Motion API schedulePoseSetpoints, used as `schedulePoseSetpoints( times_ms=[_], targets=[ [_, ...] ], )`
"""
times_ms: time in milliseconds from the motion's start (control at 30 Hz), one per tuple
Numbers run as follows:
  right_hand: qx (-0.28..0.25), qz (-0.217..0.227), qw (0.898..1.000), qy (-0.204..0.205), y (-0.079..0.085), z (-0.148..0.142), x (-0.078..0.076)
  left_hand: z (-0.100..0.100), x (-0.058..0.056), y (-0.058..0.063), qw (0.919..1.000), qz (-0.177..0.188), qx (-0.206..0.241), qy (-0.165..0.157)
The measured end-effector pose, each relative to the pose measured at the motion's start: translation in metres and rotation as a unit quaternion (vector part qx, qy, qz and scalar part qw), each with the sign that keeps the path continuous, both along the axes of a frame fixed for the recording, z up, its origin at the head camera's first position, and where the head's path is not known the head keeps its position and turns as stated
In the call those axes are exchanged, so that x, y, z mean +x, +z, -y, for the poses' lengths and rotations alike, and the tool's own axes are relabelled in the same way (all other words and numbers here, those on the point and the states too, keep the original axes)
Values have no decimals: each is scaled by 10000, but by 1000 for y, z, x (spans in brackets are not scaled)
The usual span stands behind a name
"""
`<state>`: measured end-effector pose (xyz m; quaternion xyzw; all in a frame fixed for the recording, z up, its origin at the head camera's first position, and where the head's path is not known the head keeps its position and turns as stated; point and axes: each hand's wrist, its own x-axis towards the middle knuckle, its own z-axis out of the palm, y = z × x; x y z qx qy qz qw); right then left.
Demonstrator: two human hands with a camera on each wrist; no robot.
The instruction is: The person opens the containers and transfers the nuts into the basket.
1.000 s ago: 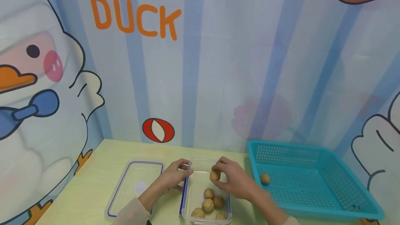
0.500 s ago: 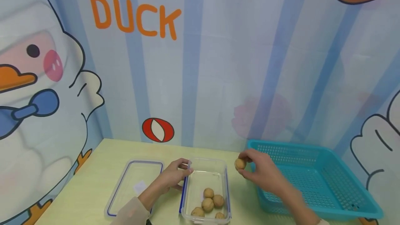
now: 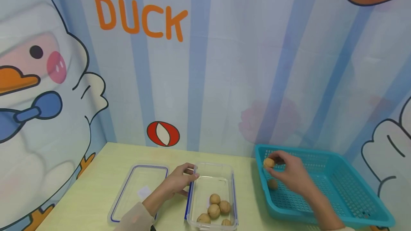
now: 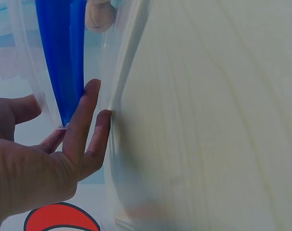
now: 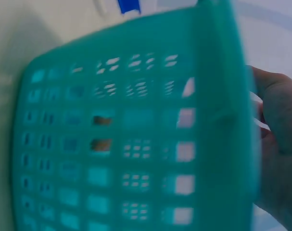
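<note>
In the head view my right hand (image 3: 290, 174) pinches a walnut (image 3: 269, 163) between thumb and fingers, over the left side of the turquoise basket (image 3: 321, 215). Below it another walnut (image 3: 272, 184) lies in the basket. The right wrist view shows the right hand (image 5: 280, 134) beyond the basket wall (image 5: 218, 120), which hides its fingertips. My left hand (image 3: 179, 180) grips the clear plastic food container (image 3: 234, 188) at its far left corner, the thumb over the rim and the fingers outside, by a blue clip (image 4: 64, 57). Several walnuts (image 3: 213, 211) lie at the container's near end.
A clear lid with a blue seal (image 3: 138, 191) lies flat on the pale wooden table (image 3: 96, 174), left of the container. Behind the table hangs a striped curtain (image 3: 224, 63) printed with ducks.
My right hand has carried the walnut from above the container rightward, across the gap, to over the basket. The left hand and the container have stayed in place.
</note>
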<state>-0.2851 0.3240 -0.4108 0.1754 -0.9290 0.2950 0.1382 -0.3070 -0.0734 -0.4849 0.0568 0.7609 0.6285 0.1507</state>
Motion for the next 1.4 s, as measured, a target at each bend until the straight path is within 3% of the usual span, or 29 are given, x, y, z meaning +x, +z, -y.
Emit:
schedulePoseSetpoints(
  times_ms=[367, 533, 933, 1133, 1400],
  targets=[
    [-233, 479, 9972, -531, -21, -14, -18, -1, 0, 0, 10000, 56, -18, -63],
    [-221, 591, 9967, -519, -30, -17, -23, -1, 1, 0, 9999, 57, 9, -107],
    [-219, 627, 9965, -511, -35, -15, -25, 0, 1, 2, 10000, 53, -35, -35],
    [-231, 478, 9974, -494, -36, -16, -25, 0, 1, 0, 10000, 47, -46, -51],
    [-401, -50, 9981, -473, -29, -12, -23, -1, 1, 2, 10000, 57, -43, -40]
  ],
)
